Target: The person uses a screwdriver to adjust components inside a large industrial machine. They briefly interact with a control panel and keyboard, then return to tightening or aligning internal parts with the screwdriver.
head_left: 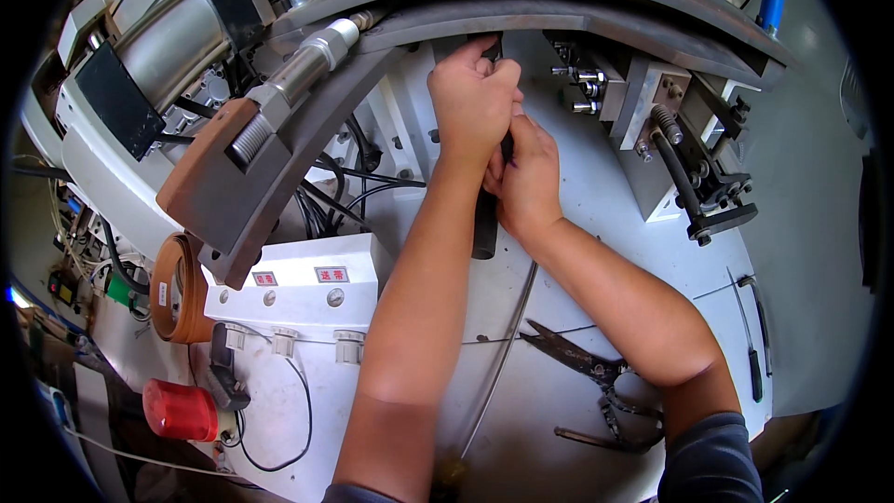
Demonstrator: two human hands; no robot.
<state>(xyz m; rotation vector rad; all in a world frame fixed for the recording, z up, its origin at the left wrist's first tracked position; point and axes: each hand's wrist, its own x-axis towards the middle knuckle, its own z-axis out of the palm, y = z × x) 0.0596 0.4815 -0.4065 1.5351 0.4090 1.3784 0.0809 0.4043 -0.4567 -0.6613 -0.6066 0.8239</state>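
Observation:
Both my hands are together under the curved dark metal plate of a machine. My left hand is the farther one, its fingers curled round the upper part of a black cylindrical bar and one finger reaching up near the plate's edge. Just below and to the right, my right hand is closed round the same bar, touching my left hand. The bar's lower end sticks out beneath my hands. Its upper end is mostly hidden by my fingers, so whether it is fixed to the machine does not show.
Black-handled scissors lie by my right forearm, beside a long thin metal rod. A screwdriver rests at the table's right edge. To the left stand a white control box, a red lamp and a brown tape roll.

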